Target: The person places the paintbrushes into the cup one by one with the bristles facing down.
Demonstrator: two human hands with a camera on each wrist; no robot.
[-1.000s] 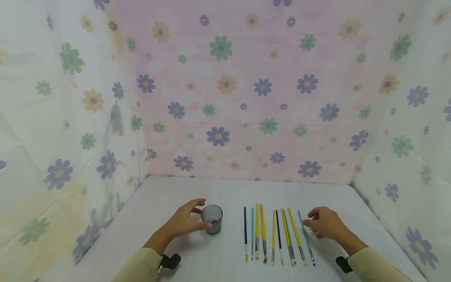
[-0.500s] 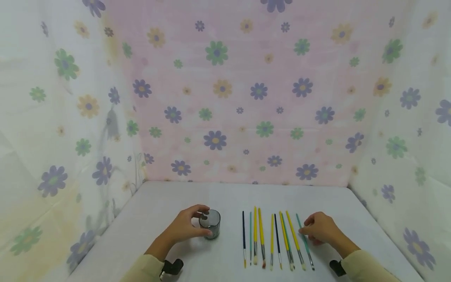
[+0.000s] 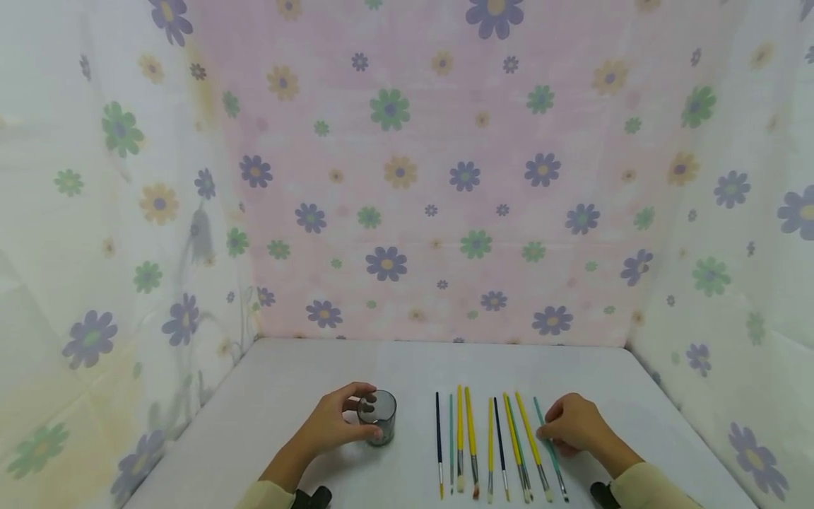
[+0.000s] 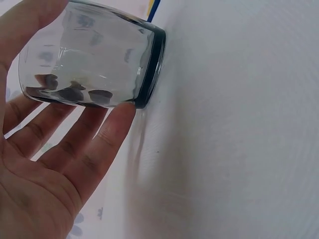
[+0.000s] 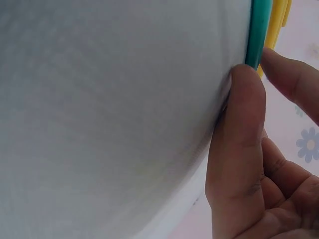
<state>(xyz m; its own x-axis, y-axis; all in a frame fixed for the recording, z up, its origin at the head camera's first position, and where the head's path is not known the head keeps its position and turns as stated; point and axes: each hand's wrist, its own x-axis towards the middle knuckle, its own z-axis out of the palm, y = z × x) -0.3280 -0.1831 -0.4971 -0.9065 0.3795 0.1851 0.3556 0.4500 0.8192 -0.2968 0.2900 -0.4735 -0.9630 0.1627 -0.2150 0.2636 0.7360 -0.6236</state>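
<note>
On the left of the head view, a grey see-through glass (image 3: 386,416) stands upright on the table. My left hand (image 3: 331,424) holds it from the left side, thumb in front and fingers behind. The left wrist view shows the fingers along the wall of the glass (image 4: 99,55), one fingertip near its thick base. At the right end of a row of paintbrushes lies a green paintbrush (image 3: 555,463). My right hand (image 3: 575,424) pinches its handle between thumb and index finger. In the right wrist view, the green handle (image 5: 258,30) passes between those two fingertips.
Several other brushes lie side by side with bristles toward me, among them a dark blue brush (image 3: 438,431) and a yellow brush (image 3: 461,424). They fill the space between glass and right hand. A flowered cloth (image 3: 420,233) walls in the white table (image 3: 305,367).
My right hand has moved left onto the green paintbrush and its fingers have closed on the handle. My left fingers have come round the glass. The head view has tilted up a little.
</note>
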